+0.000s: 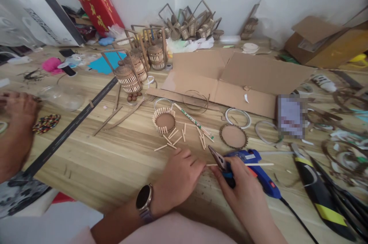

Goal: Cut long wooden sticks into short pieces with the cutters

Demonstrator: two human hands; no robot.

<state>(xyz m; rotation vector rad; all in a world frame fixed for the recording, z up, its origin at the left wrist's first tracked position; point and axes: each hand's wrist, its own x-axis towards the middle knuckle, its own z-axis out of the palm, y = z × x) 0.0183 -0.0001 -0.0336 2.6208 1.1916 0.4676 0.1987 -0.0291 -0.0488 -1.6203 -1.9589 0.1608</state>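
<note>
My left hand [179, 173], with a watch on its wrist, pinches one end of a thin pale wooden stick [260, 164]. The stick runs to the right, behind my right hand [244, 186], which is wrapped round a pair of pliers [217, 156]. The pliers' jaws point up and left; whether they grip the stick I cannot tell. Short cut stick pieces [174, 136] lie scattered beyond my hands. Behind them stands a small round basket base [166, 121] ringed with upright sticks. To its right is a round brown disc with a notched rim [233, 136].
A blue glue gun [267, 182] lies beside my right hand, near a black-and-yellow tool [319, 194]. Flattened cardboard [244, 75] and finished small baskets [128, 79] are farther back. At left, another person's hand [20, 110] rests near coloured beads [47, 123] and a long dark strip [71, 125].
</note>
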